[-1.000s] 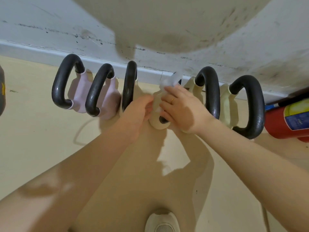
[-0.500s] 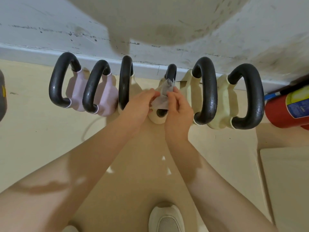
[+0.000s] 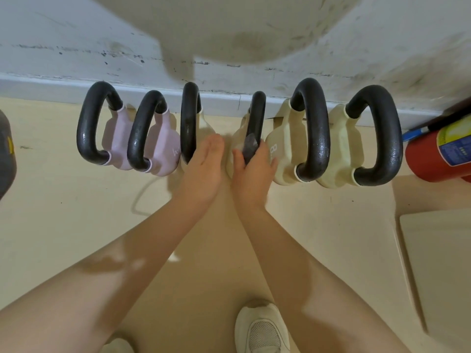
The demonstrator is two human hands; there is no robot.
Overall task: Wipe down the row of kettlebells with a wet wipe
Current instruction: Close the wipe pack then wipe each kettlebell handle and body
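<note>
Right hand point(image 3: 251, 171) lower now, wet wipe point(image 3: 250, 148) round fourth handle point(image 3: 255, 118) (black).

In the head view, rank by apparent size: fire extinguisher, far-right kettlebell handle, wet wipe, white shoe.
1. Far-right kettlebell handle
2. Fire extinguisher, cut off by the frame edge, so its rank is unsure
3. White shoe, nearer the camera
4. Wet wipe, mostly hidden in the right hand

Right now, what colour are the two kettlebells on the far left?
Pale pink bodies with black handles, seen clearly in the head view.
</note>
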